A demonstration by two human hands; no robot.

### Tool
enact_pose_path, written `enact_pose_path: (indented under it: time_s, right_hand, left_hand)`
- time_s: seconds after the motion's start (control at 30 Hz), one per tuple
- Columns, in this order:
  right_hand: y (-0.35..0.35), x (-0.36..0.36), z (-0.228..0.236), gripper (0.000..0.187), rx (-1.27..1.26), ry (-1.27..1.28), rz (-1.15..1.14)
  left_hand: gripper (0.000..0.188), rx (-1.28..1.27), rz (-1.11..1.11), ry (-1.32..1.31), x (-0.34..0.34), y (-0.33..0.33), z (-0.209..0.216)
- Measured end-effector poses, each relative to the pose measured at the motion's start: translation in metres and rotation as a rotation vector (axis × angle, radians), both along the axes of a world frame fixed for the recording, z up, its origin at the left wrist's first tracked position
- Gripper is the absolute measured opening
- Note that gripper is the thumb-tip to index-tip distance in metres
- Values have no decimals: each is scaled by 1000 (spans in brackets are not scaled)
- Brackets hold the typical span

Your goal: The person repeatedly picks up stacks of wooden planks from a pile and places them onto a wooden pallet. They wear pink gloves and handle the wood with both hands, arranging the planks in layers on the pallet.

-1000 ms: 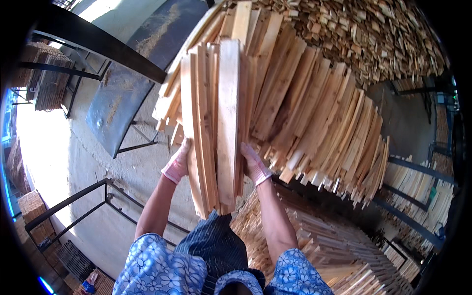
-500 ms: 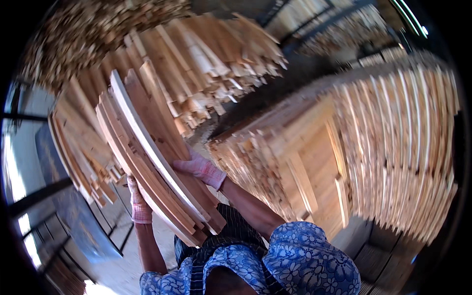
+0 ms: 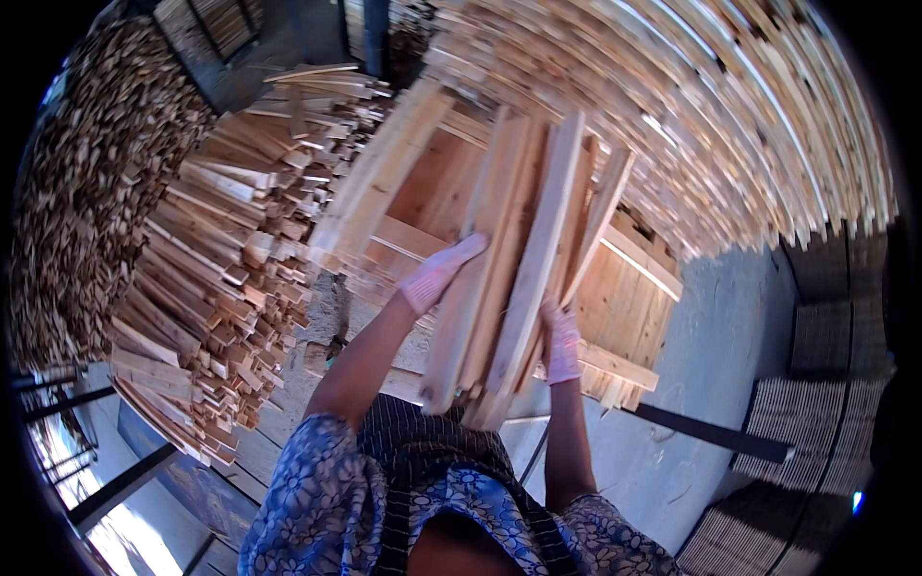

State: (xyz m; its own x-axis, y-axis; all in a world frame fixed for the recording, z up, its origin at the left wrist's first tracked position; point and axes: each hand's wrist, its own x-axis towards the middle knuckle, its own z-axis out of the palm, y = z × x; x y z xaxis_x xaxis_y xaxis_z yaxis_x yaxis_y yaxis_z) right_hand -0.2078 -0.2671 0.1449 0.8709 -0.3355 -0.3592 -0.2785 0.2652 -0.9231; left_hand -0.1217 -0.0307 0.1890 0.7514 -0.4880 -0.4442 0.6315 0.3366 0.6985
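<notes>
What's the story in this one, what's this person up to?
A person's gloved left hand and right hand clasp a bundle of wooden slats from either side, in front of the body. The bundle is over pale boards; whether it touches them is unclear. A large stack of strips rises at the upper right, and loose slats are piled on the left, beside a heap of short wood pieces.

Pale pink gloves (image 3: 437, 278) cover the fingers (image 3: 471, 247), with blue, white-flowered sleeves (image 3: 312, 480) and a dark, thin-striped apron (image 3: 430, 432) below them.
</notes>
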Motion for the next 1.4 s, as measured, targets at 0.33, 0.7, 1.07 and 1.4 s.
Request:
enact_pose_path:
  time_s: [0.33, 0.7, 1.07, 1.4]
  right_hand:
    - [-194, -9, -51, 130, -618, 690, -39]
    - [-131, -84, 3, 95, -378, 177, -156]
    - [124, 123, -82, 90, -1167, 338, 215]
    - [144, 193, -91, 74, -1048, 311, 172]
  left_hand:
    - [104, 1062, -426, -303, 23, -235, -100]
    - [97, 1330, -282, -460, 66, -17, -32]
    - [70, 2064, -3, -1063, 134, 69, -132]
    - [36, 1478, -302, -931, 200, 189, -182]
